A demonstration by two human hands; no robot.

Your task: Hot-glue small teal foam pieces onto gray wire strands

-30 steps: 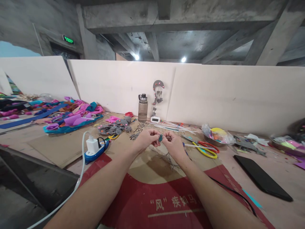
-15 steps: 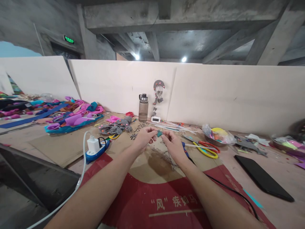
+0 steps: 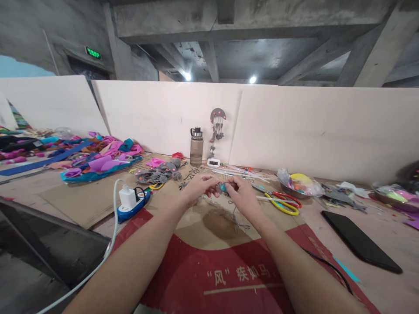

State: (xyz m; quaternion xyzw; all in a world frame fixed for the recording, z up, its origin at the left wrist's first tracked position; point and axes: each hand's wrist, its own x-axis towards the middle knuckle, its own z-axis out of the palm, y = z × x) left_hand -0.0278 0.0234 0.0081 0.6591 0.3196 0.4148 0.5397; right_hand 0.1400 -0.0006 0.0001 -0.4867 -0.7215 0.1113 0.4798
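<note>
We pinch a small teal piece point(image 3: 223, 188) between both hands point(image 3: 200, 188) point(image 3: 241, 194), just before the bottle point(image 3: 196, 147). It looks light and soft, best held at its edges.

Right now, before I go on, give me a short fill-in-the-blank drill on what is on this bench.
1. Both hands pinch a small ____-coloured piece between the left hand and the right hand.
2. The scissors with red and yellow handles lie to the ____ of the hands.
3. The white charger is plugged into a ____ power strip.
4. The water bottle stands ____ against the white board.

Missing words: teal; right; blue; upright
</note>
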